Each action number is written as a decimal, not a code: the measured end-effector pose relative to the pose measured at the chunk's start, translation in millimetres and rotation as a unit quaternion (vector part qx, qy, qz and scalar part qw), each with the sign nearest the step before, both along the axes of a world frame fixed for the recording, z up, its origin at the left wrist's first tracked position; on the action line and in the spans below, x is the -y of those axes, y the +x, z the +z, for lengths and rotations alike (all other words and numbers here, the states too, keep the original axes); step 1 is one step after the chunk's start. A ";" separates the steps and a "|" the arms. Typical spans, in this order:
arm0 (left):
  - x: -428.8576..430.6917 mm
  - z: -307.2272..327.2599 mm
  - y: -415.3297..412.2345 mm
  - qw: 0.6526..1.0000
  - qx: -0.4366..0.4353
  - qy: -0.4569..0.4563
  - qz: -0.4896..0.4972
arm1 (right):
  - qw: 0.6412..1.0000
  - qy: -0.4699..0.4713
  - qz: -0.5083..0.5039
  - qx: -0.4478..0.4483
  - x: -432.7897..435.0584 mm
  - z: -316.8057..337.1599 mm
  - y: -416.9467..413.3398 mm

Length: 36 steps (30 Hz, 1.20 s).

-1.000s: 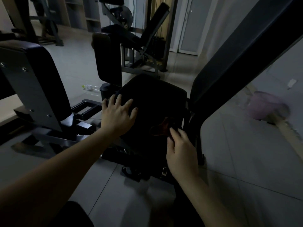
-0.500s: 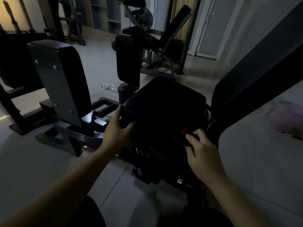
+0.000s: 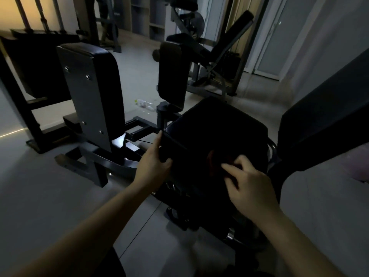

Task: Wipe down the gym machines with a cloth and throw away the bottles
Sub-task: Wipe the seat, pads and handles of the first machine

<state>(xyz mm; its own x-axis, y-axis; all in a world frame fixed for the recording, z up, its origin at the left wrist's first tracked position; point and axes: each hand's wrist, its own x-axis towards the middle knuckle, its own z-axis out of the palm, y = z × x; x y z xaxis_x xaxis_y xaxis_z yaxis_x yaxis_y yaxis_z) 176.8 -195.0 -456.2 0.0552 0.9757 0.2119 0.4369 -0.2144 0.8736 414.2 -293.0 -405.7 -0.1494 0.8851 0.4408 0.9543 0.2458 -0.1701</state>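
With left hand [image 3: 153, 164] clamped on the seat [image 3: 215, 126] edge and right hand [image 3: 249, 184] pinching the cloth [image 3: 214, 158], wipe in overlapping strokes

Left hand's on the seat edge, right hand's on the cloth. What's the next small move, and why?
Probably sweep the right hand with the reddish cloth across the seat pad toward its far edge. The left hand grips the pad's near left corner, and the cloth sits at the near right, with most of the pad beyond it. The bottle on the floor can wait.
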 end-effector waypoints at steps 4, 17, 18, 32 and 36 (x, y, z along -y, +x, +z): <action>0.8 0.9 2.0 1.000 -0.007 0.014 0.011 | 0.999 0.016 0.016 0.029 -23.8 -1.4 -19.9; 32.4 15.6 -14.6 0.988 -0.019 0.101 0.112 | 0.968 -0.170 0.101 -0.155 -86.1 41.7 -87.9; 40.0 16.8 -11.3 0.985 -0.033 0.140 0.093 | 0.952 -0.200 0.103 -0.207 -76.8 41.6 -73.4; 0.2 39.4 6.2 0.964 -0.106 0.100 0.225 | 0.945 -0.201 0.044 -0.253 -75.8 43.8 15.0; -17.7 45.7 -3.2 0.981 -0.057 -0.015 0.182 | 0.986 -0.154 0.020 -0.068 -89.0 -4.6 6.3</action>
<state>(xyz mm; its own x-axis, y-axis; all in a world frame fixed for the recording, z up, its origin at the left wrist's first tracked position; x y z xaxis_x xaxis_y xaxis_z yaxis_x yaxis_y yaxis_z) 173.6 -177.4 -410.5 -0.2769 0.9408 0.1953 0.5758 -0.0003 0.8176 420.5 -204.1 -410.4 -0.1446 0.9748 0.1701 0.9083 0.1990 -0.3679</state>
